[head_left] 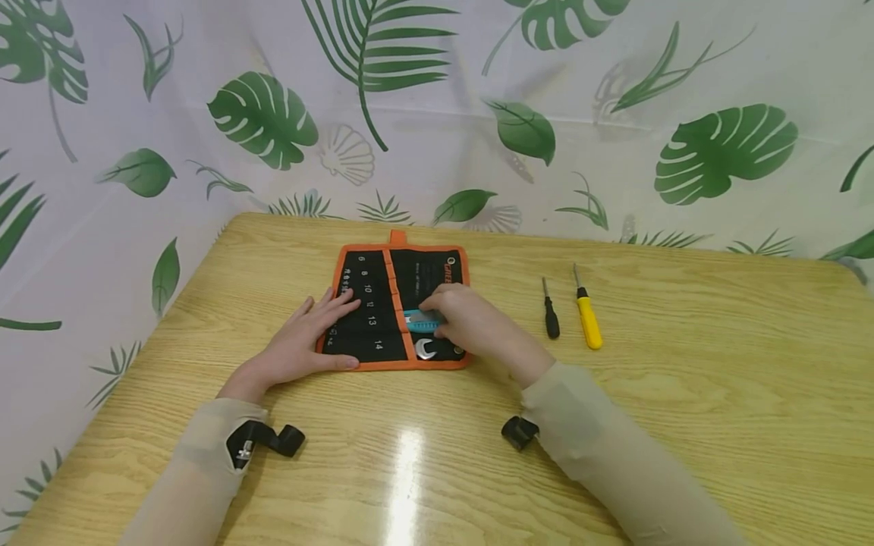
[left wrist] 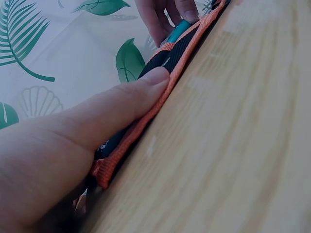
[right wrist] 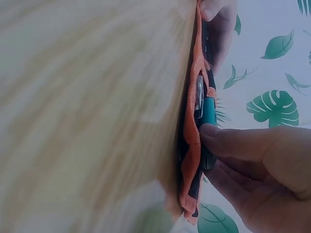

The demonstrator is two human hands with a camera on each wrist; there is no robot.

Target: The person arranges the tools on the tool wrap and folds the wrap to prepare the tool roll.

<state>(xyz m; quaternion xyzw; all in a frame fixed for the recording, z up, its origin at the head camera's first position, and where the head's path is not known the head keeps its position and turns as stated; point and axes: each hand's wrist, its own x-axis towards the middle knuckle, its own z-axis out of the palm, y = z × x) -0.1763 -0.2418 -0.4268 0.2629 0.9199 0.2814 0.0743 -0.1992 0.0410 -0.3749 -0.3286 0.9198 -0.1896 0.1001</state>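
Note:
A black fabric tool pouch (head_left: 355, 335) with orange edging and printed numbers lies unfolded on the wooden table. Across its left half rests my left hand (head_left: 297, 345), fingers spread and thumb (left wrist: 153, 77) along the near edge. My right hand (head_left: 467, 318) pinches a teal utility knife (head_left: 422, 321) between thumb and fingertips over the right half. The knife's left end sits at the orange middle strip. Just below it, the silver open end of a wrench (head_left: 425, 349) shows out of a pocket. In the right wrist view, the knife (right wrist: 209, 111) stands beside the pouch's orange border.
To the right of the pouch lie a small black screwdriver (head_left: 551, 318) and a longer yellow-handled screwdriver (head_left: 589, 318), both with tips pointing away. A leaf-patterned cloth (head_left: 410, 114) hangs behind the table's far edge. Black camera mounts (head_left: 273, 440) stick out from both sleeves.

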